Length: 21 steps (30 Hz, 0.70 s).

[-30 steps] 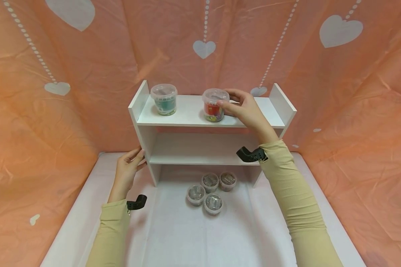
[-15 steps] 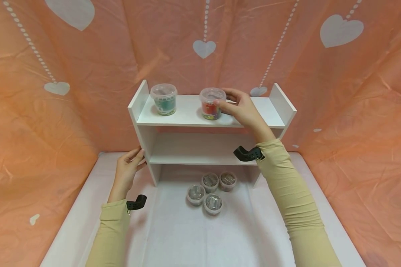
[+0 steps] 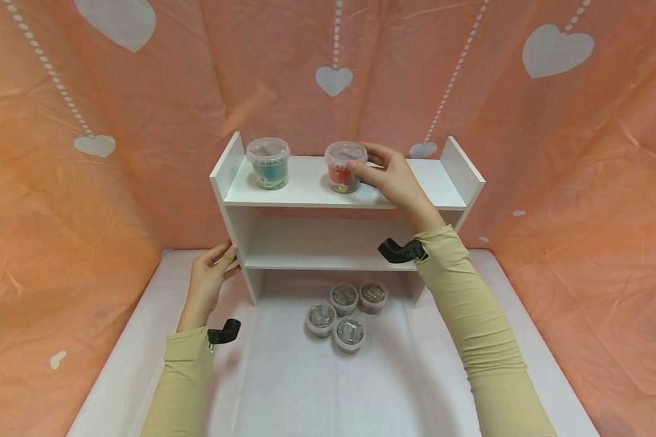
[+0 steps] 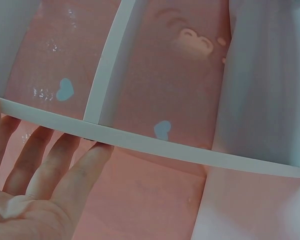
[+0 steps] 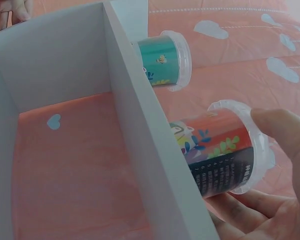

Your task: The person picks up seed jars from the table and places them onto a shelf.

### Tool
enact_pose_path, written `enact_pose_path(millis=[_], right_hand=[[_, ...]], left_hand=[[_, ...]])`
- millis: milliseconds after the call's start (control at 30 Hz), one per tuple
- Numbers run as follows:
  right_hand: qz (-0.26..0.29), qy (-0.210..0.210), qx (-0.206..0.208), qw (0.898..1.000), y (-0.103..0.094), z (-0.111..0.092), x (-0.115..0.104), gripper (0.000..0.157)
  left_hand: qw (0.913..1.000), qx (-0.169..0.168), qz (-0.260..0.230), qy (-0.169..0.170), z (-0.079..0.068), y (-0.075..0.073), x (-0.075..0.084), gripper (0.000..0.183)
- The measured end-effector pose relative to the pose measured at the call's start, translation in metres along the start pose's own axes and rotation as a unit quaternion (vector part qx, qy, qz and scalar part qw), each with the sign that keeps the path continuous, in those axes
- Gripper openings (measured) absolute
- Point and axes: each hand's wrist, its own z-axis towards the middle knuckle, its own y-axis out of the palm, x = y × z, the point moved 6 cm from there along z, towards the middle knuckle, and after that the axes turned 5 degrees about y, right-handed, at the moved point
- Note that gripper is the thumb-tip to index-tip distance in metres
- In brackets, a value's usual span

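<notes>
Gripping a red-labelled tub [image 3: 341, 175] by its side, thumb in front and fingers behind, the right hand [image 3: 388, 173] has its grip at the top shelf [image 3: 310, 179] of a white shelf unit [image 3: 336, 205]. The tub is upright; the frames do not settle whether its base touches the board. Its lid is clear, and the right wrist view shows coloured leaves and a dark panel of small lettering on its label. Left of the grip, on the same smooth white board, stands a teal-labelled tub [image 3: 270, 170], well apart from the red one. Directly below the grip runs the bare-topped middle shelf [image 3: 328, 243]. Low and to the left, the left hand [image 3: 208, 279] rests extended fingers against the outside of the unit's left side panel [image 3: 239, 224], holding nothing.

Farther below the grip, four small tubs [image 3: 321, 317] with greyish tops sit clustered on the white-covered table [image 3: 290, 376], near the unit's foot; faint creases and soft shadows cross the covering. Beyond the grip and to both sides hangs orange-pink sheeting [image 3: 284, 73], wrinkled and slightly glossy, printed with white hearts [image 3: 334, 81] on dotted strings [image 3: 336, 36].
</notes>
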Motion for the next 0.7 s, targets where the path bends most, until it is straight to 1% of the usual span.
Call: enact_pose_path(millis=[267, 467, 700], right_hand=[[-0.02, 0.001, 0.008, 1.0, -0.0002, 0.0003, -0.0002, 0.052], [-0.012, -0.005, -0.001, 1.0, 0.0002, 0.0003, 0.0, 0.052], [0.015, 0.013, 0.009, 1.0, -0.0048, -0.0047, -0.0001, 0.052]], left_hand=[[1.0, 0.0, 0.003, 0.001, 0.0, 0.0001, 0.0006, 0.052], [1.0, -0.004, 0.005, -0.002, -0.001, 0.0005, 0.0017, 0.052], [1.0, -0.006, 0.001, -0.001, -0.001, 0.0008, 0.0017, 0.053]])
